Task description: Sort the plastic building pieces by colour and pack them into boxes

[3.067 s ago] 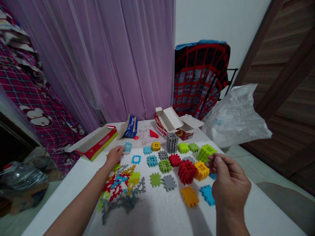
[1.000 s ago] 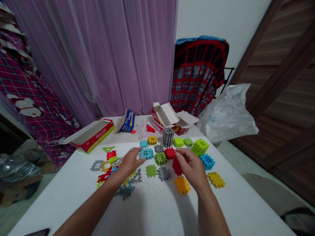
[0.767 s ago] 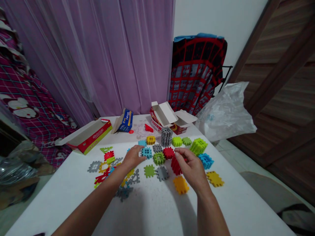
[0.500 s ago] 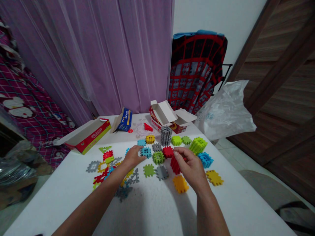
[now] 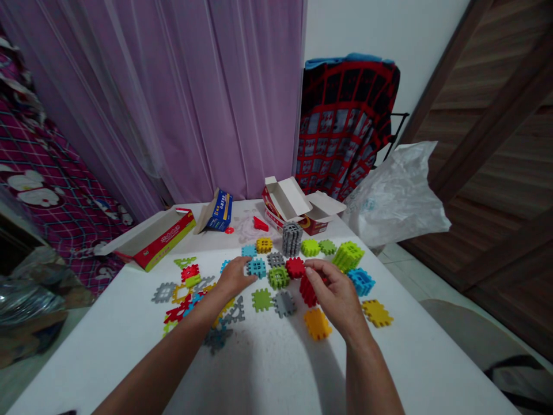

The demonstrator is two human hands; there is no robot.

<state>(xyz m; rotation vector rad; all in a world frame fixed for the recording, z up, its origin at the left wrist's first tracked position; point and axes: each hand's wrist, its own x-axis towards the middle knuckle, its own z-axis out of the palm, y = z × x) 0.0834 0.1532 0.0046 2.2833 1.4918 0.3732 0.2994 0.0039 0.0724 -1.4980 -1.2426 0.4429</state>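
Note:
My left hand (image 5: pixel 235 279) rests at the left side of a short stack of light blue notched building tiles (image 5: pixel 258 267), thumb and forefinger on either side of it. My right hand (image 5: pixel 332 288) is curled over a taller stack of red building tiles (image 5: pixel 307 292), its palm and fingers hiding part of it. Thumb and forefinger of that hand are bent close together beside a smaller red stack (image 5: pixel 295 267). Between the hands lie a green stack (image 5: pixel 279 278), a flat green tile (image 5: pixel 261 300) and a grey tile (image 5: pixel 284 304).
A tall grey stack (image 5: pixel 292 239) stands behind. Lime tiles (image 5: pixel 348 256), a blue stack (image 5: pixel 361 281) and yellow tiles (image 5: pixel 377 312) sit at the right. Mixed loose pieces (image 5: pixel 181 294) lie left. Opened boxes (image 5: pixel 162 239) line the back; a plastic bag (image 5: pixel 397 196) hangs right.

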